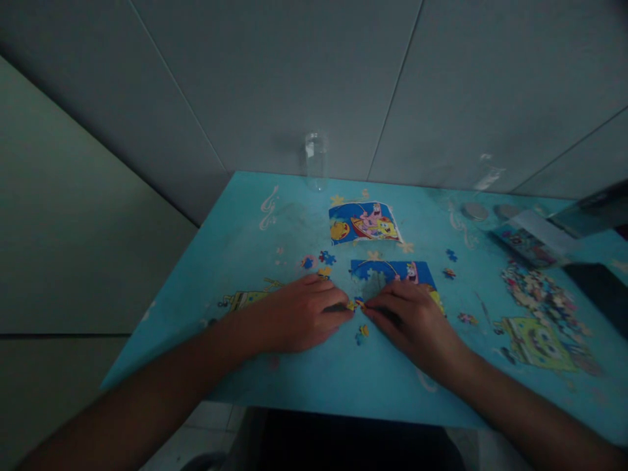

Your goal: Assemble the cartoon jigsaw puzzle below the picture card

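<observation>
My left hand (pixel 310 313) pinches a small yellow and blue jigsaw piece (pixel 352 305) near the middle of the table. Facing it, my right hand (pixel 415 314) has thumb and forefinger closed on another small jigsaw piece (pixel 360 303). The two pieces meet or nearly meet; which, I cannot tell. Just beyond my right hand lies a partly assembled puzzle (pixel 420 269), blue with a pink figure, its lower part hidden by that hand. A loose piece (pixel 362 335) rests below my fingertips, and several more (pixel 326 258) lie past my left hand. Behind them is the reference picture (pixel 366 224).
A clear plastic jar (pixel 316 162) stands against the wall at the table's back edge. To the right are a heap of loose pieces (pixel 544 297), round lids (pixel 475 210), a dark flat object (pixel 598 291) and a picture box or packet (pixel 524 243). The light blue tablecloth (pixel 314 386) carries printed cartoon figures.
</observation>
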The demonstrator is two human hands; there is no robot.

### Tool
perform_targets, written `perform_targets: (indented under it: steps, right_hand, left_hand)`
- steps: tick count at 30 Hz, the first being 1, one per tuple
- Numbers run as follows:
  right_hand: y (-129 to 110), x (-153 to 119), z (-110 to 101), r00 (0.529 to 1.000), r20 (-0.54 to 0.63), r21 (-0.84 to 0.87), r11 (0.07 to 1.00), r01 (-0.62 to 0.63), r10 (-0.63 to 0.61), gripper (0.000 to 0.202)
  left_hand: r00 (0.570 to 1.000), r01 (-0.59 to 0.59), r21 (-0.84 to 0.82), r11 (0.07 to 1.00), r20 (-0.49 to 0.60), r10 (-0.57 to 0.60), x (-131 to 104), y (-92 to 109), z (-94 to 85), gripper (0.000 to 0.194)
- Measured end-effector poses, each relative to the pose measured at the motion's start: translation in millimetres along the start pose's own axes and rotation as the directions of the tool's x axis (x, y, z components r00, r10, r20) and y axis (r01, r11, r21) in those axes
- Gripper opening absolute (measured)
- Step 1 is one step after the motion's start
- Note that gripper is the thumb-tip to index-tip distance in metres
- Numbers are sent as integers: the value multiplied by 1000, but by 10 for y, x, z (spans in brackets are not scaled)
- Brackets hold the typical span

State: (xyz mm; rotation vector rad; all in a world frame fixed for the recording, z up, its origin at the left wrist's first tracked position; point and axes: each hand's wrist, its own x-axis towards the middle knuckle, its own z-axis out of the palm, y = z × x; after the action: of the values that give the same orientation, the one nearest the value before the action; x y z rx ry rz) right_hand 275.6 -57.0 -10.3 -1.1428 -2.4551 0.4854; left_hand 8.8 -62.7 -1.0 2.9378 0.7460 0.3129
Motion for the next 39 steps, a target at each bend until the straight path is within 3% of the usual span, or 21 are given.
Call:
perform_targets:
  steps: [11, 16, 22, 25, 33, 39]
  right_hand:
    - [-4, -28, 19, 999, 10, 86, 996, 37, -38, 11]
    - [5, -27, 30, 999, 8, 32, 999, 44, -44, 25]
    - [-10, -22, 13, 999, 49, 40, 999, -5, 3, 23]
    - [-25, -22, -5, 998, 58, 66, 997, -28, 24, 22]
    - [-7, -4, -30, 998, 33, 54, 997, -54, 52, 19]
    - [53, 34, -9, 998, -16, 25, 998, -55, 55, 21]
  left_hand:
    - [1000, -23, -10, 1000, -14, 23, -13, -23, 13, 25]
    - [998, -37, 11, 999, -48, 38, -51, -73, -68, 25]
    - [971, 197, 131, 972, -160, -176, -180, -334, -188, 18]
    - [961, 249, 158, 956, -162, -224, -212, -420, -189, 17]
    - [974, 206, 43, 978, -109, -200, -81, -218, -4, 29]
    - [979, 176, -33, 984, -94, -179, -32, -162, 90, 23]
